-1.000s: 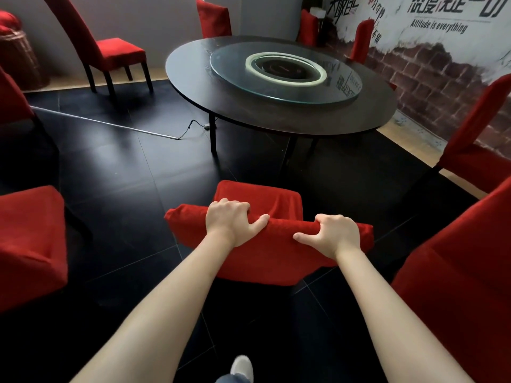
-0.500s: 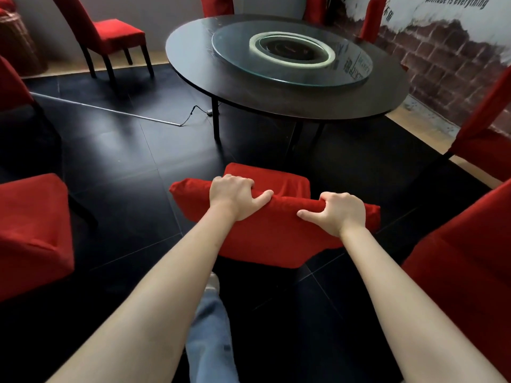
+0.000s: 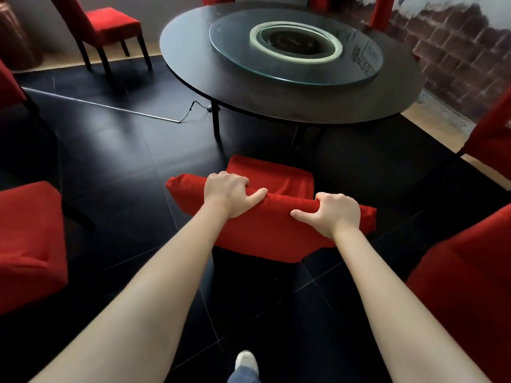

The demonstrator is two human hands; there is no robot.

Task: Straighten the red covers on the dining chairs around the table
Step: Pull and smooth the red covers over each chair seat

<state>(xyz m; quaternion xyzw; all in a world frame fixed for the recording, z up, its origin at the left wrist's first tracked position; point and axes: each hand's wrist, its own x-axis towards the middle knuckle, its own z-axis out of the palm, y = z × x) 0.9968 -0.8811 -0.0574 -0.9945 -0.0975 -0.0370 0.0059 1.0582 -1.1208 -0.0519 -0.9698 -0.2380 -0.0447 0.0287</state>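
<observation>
A black tiled floor point(image 3: 116, 161) carries a round dark tabletop point(image 3: 276, 100) with a glass turntable point(image 3: 293, 48), a brick-patterned wall point(image 3: 456, 51) beyond it. Other red chairs are cut off at the frame's edges. Near the tabletop's front edge, the red chair cover point(image 3: 262, 230) runs left to right; its legs are hidden. The left hand point(image 3: 226, 193) and right hand point(image 3: 336, 212) each curl tightly round its top edge.
</observation>
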